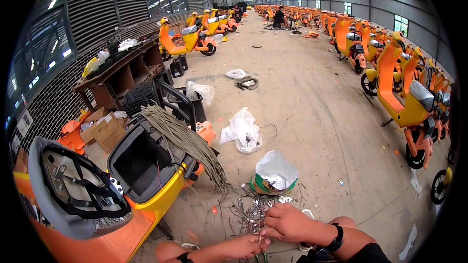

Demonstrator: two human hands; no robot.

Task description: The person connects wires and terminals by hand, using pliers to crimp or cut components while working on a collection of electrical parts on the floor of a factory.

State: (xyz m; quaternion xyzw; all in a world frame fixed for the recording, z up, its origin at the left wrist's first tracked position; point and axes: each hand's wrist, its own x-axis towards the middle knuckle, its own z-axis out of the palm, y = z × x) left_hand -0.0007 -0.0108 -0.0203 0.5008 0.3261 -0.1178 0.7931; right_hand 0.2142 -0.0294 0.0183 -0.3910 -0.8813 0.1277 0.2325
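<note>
My left hand [246, 245] and my right hand [285, 222] meet at the lower middle, fingertips close together. Both are closed in a pinch, and a thin strand [260, 237] shows between them. What else the left fingers hold is hidden. Two green handle-like ends [262, 258] poke out just below the left fingertips; the rest of that item is covered. Beyond my hands, short dark scraps and bits [247, 213] litter the floor. A green container with a white plastic liner [275, 173] stands just past them.
At left stands a yellow-orange scooter [168, 199], its grey seat [73, 195] flipped up and a bundle of long cables [183, 139] draped over its rear. A white plastic bag [242, 131] lies ahead. Rows of scooters [399, 87] line the right; a workbench [122, 70] stands left.
</note>
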